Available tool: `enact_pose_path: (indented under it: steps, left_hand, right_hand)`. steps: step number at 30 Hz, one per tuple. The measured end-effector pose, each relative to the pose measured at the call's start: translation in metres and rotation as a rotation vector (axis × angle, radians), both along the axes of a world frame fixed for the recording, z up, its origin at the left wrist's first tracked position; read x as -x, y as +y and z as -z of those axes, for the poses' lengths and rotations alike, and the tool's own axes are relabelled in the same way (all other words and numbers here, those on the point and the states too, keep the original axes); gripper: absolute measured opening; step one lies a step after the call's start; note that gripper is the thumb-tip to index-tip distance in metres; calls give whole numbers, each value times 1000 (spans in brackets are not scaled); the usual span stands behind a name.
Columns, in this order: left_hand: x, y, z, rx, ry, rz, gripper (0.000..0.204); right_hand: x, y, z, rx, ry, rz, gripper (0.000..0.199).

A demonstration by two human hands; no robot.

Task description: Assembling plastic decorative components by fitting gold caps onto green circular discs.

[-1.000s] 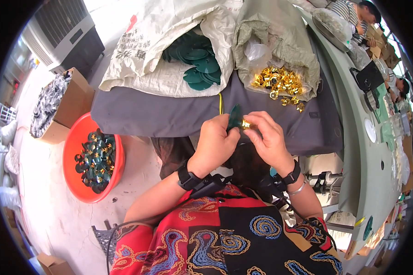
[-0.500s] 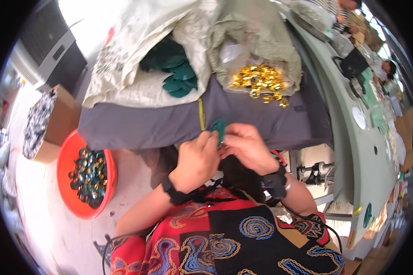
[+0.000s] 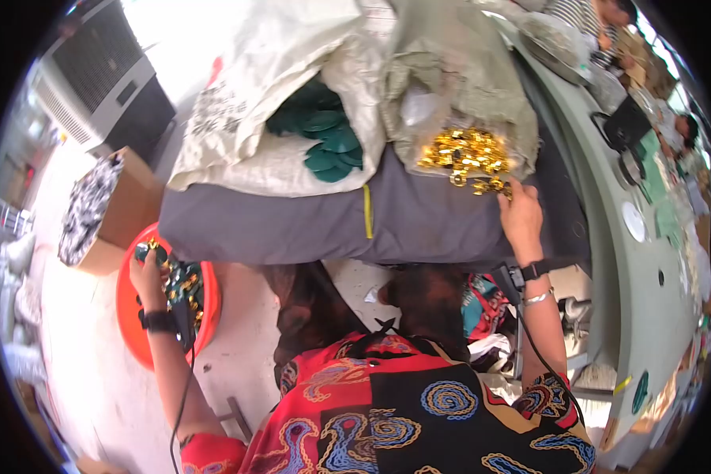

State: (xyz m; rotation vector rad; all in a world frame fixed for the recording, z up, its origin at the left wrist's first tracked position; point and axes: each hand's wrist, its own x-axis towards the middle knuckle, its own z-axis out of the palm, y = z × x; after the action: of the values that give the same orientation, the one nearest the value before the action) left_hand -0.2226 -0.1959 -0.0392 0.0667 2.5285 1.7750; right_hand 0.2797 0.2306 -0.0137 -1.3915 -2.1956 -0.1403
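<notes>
Patterned cloth: a red, black and blue swirl-printed garment (image 3: 419, 419) is seen nearest, soft and loosely draped over the lap.
Left hand (image 3: 148, 275): held out to the left over the orange basin (image 3: 130, 316); the fingers are curled around a small dark green piece (image 3: 142, 253), though how firmly it is clamped cannot be told. A black band is worn at the wrist.
Basin contents: a heap of green-and-gold assembled pieces (image 3: 183, 286) lies just right of and below the left hand, glossy and jumbled.
Right hand (image 3: 521, 215): stretched far and to the right, palm down on the grey padded surface (image 3: 419, 221); the fingers are drawn together at the near edge of the gold pile, and whether a piece is pinched cannot be told.
Gold parts (image 3: 462, 154): a bright metallic heap, small and angular, lying directly beyond the right fingertips, with its spread running left and far; the right hand is much the nearer.
Green discs (image 3: 324, 138): flat, matt, rounded pieces, spilling from the white woven sack (image 3: 253, 134), well apart from both hands.
Second sack (image 3: 450, 71): an olive woven sack, crumpled, holding the gold parts.
Far left: a cardboard box (image 3: 122, 209) with a speckled top, beside the basin.
</notes>
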Motion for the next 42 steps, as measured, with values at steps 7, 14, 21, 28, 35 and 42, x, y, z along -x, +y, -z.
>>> enact_pose_path:
  steps: [7,14,21,28,35,42]
  left_hand:
    - [-57,104,-2,354,815,339,33]
    - [-125,258,-18,330,786,790,25]
    - [-119,311,-30,655,407,848,29]
    - [-122,293,-23,410,196,788,53]
    - [-154,217,-36,-143,-227,969,20]
    - [-254,184,-65,-267,-332,1223,21]
  right_hand:
    - [10,4,26,-23,36,45,27]
    - [0,4,33,-73,214,-167,17]
    - [-6,11,39,-1,251,-365,27]
    - [-13,31,49,104,306,-280,27]
    - [20,-43,7,121,526,-354,27]
    - [79,-134,-29,718,707,-896,30]
